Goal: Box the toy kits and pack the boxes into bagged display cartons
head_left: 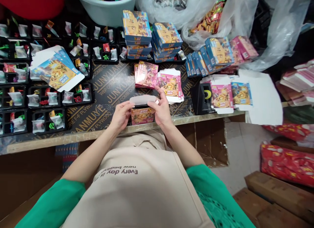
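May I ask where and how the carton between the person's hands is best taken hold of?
I'd grip the carton by its left and right sides, below the white flap, coming in from both sides, where the left hand and right hand are. The flap spans its top edge, so a lower hold would likely leave it clear.

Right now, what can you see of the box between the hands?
The box looks like thin printed card, its near face orange-brown with artwork and lettering. A pale flap is raised along its top. It is held between the left hand and right hand, near the front edge of the bench.
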`<state>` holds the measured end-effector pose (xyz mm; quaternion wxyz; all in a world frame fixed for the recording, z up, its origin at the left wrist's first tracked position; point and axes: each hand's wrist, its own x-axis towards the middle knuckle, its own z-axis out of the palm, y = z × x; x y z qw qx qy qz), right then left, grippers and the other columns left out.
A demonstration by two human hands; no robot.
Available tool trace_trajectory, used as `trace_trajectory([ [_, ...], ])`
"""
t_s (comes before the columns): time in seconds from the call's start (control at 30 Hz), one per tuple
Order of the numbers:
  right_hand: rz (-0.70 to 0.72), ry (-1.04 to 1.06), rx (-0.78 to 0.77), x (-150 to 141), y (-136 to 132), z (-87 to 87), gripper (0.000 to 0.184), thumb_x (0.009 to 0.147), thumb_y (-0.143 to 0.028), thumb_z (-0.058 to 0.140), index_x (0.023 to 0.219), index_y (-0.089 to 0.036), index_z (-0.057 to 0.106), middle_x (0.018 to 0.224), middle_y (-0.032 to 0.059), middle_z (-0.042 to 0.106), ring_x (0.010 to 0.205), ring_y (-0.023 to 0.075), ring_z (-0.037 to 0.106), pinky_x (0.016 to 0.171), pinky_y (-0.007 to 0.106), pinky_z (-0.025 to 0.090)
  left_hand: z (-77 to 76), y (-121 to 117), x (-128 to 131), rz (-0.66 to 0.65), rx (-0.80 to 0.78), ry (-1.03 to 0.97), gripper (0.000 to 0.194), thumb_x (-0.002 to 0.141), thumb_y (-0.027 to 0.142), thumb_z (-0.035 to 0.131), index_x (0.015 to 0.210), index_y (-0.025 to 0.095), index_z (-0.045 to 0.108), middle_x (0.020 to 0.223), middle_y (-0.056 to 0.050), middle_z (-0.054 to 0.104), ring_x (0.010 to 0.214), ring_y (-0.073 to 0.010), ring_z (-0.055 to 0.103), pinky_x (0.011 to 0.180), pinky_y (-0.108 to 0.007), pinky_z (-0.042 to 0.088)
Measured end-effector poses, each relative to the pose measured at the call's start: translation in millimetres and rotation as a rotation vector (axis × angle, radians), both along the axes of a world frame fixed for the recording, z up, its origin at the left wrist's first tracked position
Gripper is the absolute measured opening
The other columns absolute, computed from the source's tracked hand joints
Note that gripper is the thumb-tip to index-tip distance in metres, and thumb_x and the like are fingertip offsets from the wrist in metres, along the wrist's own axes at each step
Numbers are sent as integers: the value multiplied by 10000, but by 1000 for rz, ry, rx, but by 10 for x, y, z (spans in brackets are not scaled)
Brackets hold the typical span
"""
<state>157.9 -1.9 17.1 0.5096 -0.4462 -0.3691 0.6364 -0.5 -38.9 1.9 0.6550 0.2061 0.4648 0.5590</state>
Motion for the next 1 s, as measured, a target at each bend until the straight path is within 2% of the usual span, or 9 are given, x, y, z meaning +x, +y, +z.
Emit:
trace_trajectory([
  [0.1, 23, 88, -93, 82, -18, 10, 569, 771, -455, 696, 1306, -319, 556, 1003, 2, 747, 908, 208, 680, 794, 361, 546, 19, 41, -37, 29, 60, 57, 298, 605, 284, 865, 867, 186, 762, 792, 4, 741, 680, -113, 646, 616, -199, 484],
  [0.23, 28, 122, -149, 87, -62, -13, 471, 686, -284, 715, 1155, -290, 672, 851, -46, 722, 765, 153, 636, 707, 282, 509, -5, 89, -59, 67, 210, 150, 387, 603, 218, 861, 976, 220, 757, 845, 7, 742, 762, -111, 652, 732, -208, 505],
  [0.37, -91, 111, -93, -6, -95, -53, 199, 626, -201, 685, 817, -256, 690, 730, -58, 693, 698, 142, 608, 747, 288, 515, -8, 70, -104, 92, 434, 337, 182, 684, 250, 832, 850, 222, 765, 897, -26, 754, 870, -170, 685, 838, -297, 533],
  [0.43, -77, 105, -51, 0, -102, -78, 27, 661, -252, 642, 686, -239, 639, 753, -21, 721, 737, 182, 643, 821, 358, 539, 26, 34, -164, 21, 541, 388, 93, 748, 304, 795, 787, 224, 769, 945, -51, 763, 942, -207, 695, 891, -349, 532],
  [0.57, 84, 76, 140, 141, -118, -113, 308, 807, -449, 568, 625, -227, 682, 1027, 70, 779, 989, 290, 696, 975, 500, 522, 183, -40, -297, -232, 671, 607, 210, 793, 416, 766, 717, 220, 761, 1009, -86, 766, 951, -233, 698, 865, -373, 540],
  [0.67, 142, -111, 289, 261, -116, -105, 227, 771, -465, 733, 695, -252, 741, 1084, 50, 776, 1052, 287, 692, 1009, 493, 520, 327, -64, -335, -264, 701, 859, 198, 803, 383, 772, 705, 213, 743, 907, -71, 766, 826, -190, 698, 789, -323, 546],
  [0.77, 173, -335, 411, 336, -84, -58, 151, 734, -375, 836, 848, -286, 794, 988, 33, 787, 950, 245, 709, 943, 445, 547, 423, -54, -328, -251, 699, 1002, 133, 819, 334, 757, 847, 204, 763, 867, -58, 767, 792, -176, 698, 765, -294, 547],
  [0.87, 204, -409, 438, 368, -32, 3, 131, 771, -350, 825, 882, -282, 812, 912, 27, 791, 858, 213, 713, 860, 400, 560, 449, -19, -322, -255, 657, 1003, 161, 802, 339, 776, 865, 190, 777, 832, -57, 768, 754, -178, 699, 723, -284, 548],
  [1.0, 242, -341, 318, 374, 31, 51, 141, 750, -381, 843, 796, -251, 811, 817, 23, 785, 754, 186, 704, 743, 345, 562, 440, 15, -314, -265, 553, 863, 210, 795, 393, 787, 758, 186, 781, 777, -60, 762, 700, -186, 703, 648, -282, 554],
])
